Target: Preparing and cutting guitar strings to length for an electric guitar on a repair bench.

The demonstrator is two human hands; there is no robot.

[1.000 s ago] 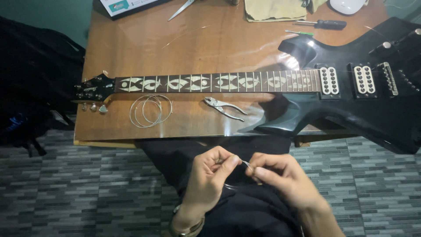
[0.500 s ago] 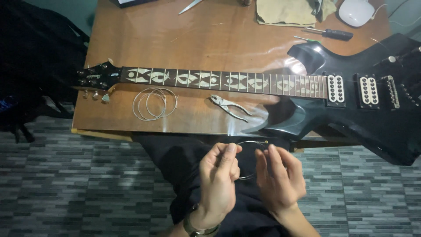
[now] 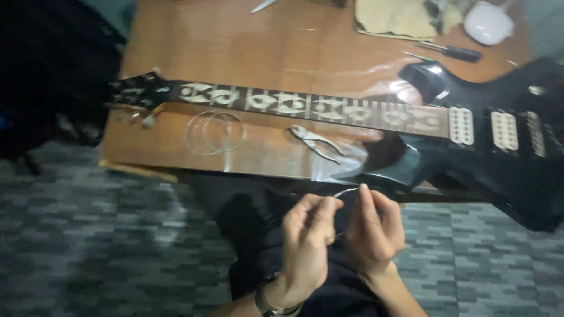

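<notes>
Left hand (image 3: pixel 308 235) over the lap, below the surface (image 3: pixel 235 41) edge, fingers curled and pinched shut on a thin wire string (image 3: pixel 346 191); right hand (image 3: pixel 376 232) just beside it, nearly touching, forefinger raised straight, thumb and other fingers closed on the same string; string arcing from one hand up past the right fingertip, its far run too thin and blurred to follow. Likely very light, springy, slick and prone to kinking; sharp at the cut end, so best held a little back from the tip, pinched between thumb and forefinger pads, with the slack kept in a loose curve rather than a tight bend. Both wrists bent inward, palms turned toward each other, forearms rising from the bottom edge of the view; watch (image 3: pixel 270 305) on the left wrist; dark trousers beneath.

Further out, on the surface: black electric guitar (image 3: pixel 499 152) lying flat, body at right, overhanging the near edge, neck (image 3: pixel 317 108) running left with pale inlays, headstock (image 3: pixel 138 91) at the far left; no strings discernible over the neck, though blur hinders certainty. Coil (image 3: pixel 214 132) of spare wire just beside the neck, near the headstock; pliers (image 3: pixel 314 141) near the middle, between coil and body. At the far edge: screwdriver (image 3: pixel 452 51), tan cloth (image 3: pixel 393 17), white rounded object (image 3: pixel 487 23). Grey patterned floor (image 3: pixel 88 235) below.
</notes>
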